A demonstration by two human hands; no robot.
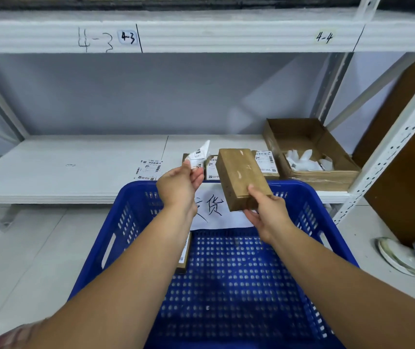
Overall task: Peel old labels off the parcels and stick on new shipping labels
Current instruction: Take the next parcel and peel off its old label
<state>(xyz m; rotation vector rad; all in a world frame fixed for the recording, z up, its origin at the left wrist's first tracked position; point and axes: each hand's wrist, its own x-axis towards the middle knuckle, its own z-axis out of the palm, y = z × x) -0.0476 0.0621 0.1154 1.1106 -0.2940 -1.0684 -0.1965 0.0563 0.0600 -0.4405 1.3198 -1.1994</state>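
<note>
The brown parcel [241,177] is held in the air above the far rim of the blue basket [309,197], tilted with its long side running away from the person. Its upper face is bare cardboard with a few pale flecks on it. The right hand [266,215] grips it at the near end, thumb on top and fingers curled underneath. To its left the left hand [178,187] is raised with its fingers pinching a crumpled white label [198,154] printed with barcodes, held clear of the parcel.

In the basket, a white paper sign [214,210] with handwritten characters lies against the far wall, and a second parcel [185,258] stands on edge – mostly hidden by the left forearm.

Behind the basket is a white shelf [62,170]. On it, just beyond the held parcel, lie labelled parcels [266,162] side by side, and left of them a flat sheet of labels [149,170]. At the right end of the shelf stands an open cardboard box [327,175] holding white paper scraps [304,159]. The beam above bears the handwritten marks "4-3" and "4-4". A shoe [398,258] shows on the floor at the right edge.
</note>
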